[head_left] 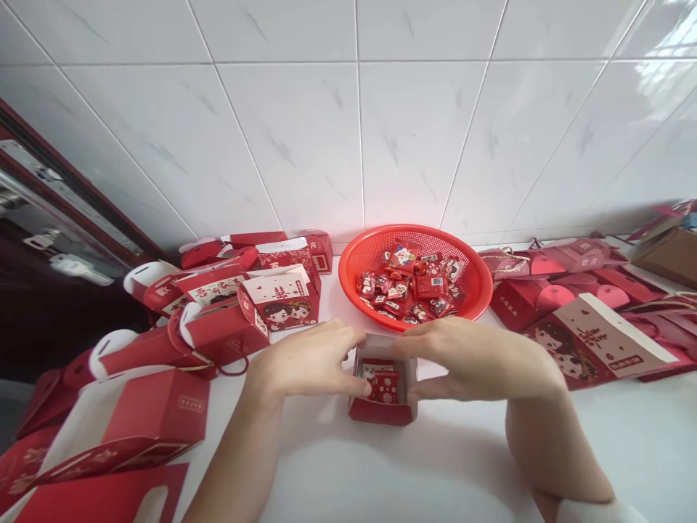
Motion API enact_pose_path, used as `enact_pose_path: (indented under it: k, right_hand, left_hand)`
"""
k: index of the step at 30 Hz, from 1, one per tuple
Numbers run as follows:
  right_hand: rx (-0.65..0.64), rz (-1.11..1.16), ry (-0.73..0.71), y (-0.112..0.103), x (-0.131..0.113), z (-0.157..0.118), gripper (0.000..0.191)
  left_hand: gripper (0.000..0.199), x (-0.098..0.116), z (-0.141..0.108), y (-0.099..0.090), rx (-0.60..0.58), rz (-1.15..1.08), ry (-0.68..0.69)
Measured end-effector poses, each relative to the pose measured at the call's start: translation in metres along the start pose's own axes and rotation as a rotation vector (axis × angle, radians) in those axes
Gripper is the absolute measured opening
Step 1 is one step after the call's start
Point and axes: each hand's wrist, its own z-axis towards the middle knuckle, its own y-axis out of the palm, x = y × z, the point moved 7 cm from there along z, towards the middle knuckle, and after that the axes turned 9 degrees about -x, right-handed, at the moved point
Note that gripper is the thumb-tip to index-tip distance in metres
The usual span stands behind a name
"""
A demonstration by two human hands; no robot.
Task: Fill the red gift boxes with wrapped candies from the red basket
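Observation:
My left hand (310, 359) and my right hand (468, 356) close on a small open red gift box (382, 414) from either side, near the table's front. Fingers of both hands rest at its upper edges and partly cover its rim. Inside the box sit red wrapped sweets (382, 385), with a white-and-red packet among them. Just beyond my fingertips stands a round red plastic mesh basket (353, 270), heaped with several red wrapped sweets (406, 283). My right wrist nearly reaches the basket's front rim.
Flat and folded red gift boxes (128, 421) pile up on the white table (321, 465) at left, and more (577, 334) lie at right. A brown cardboard box (667, 250) stands far right. White tiles (348, 123) form the back wall, and a dark door frame (54, 218) stands left.

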Motion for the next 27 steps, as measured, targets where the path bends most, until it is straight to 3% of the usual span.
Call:
enact_pose_path:
  k: [4,8,12,18,23,27]
  right_hand:
    - [0.088,0.188,-0.031,-0.023,0.032,-0.01,0.032]
    - [0.268,0.229,0.167,-0.04,0.085,-0.011,0.031]
    - [0.351,0.169,0.317,-0.04,0.122,-0.002,0.025]
    - [0.206,0.109,0.366,-0.023,0.13,0.023,0.026]
    - [-0.025,0.119,0.405,-0.004,0.121,0.037,0.027]
    - [-0.076,0.11,0.398,0.006,0.125,0.049,0.031]
  left_hand:
    - [0.04,0.003,-0.002,-0.001,-0.013,0.009,-0.009]
    - [0.029,0.013,-0.005,-0.003,-0.017,-0.006,0.111]
    - [0.022,0.021,-0.007,-0.01,0.044,-0.014,0.227]
    - [0.028,0.019,-0.001,-0.029,0.258,-0.025,0.291]
    - [0.027,0.011,0.011,-0.04,0.401,-0.077,0.32]
    - [0.028,-0.002,0.029,-0.045,0.538,-0.128,0.332]
